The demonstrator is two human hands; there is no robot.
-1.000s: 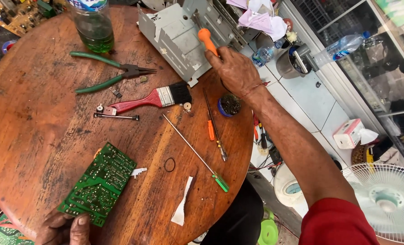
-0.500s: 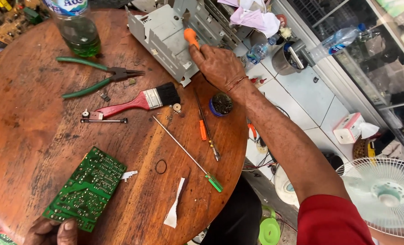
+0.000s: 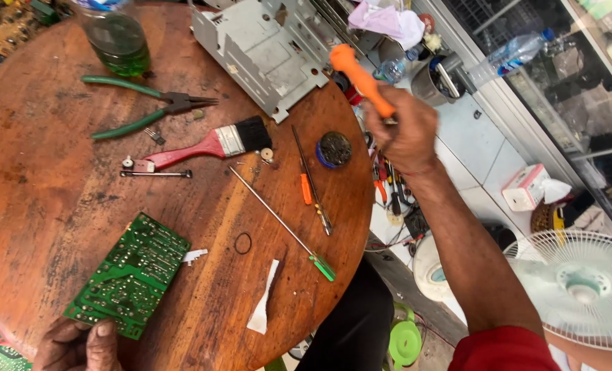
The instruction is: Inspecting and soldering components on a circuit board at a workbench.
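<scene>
The right hand is lifted beyond the edge of the round, worn wooden table, fingers wrapped tight around an orange-handled tool whose grip juts up toward the grey sheet-metal chassis at the table's far side. The left hand, at the near rim, pinches the corner of a green printed circuit board lying flat on the wood. Between them lie a red-handled paintbrush, green-handled pliers and a long thin green-tipped screwdriver

Circuit board left of screwdriver
</scene>
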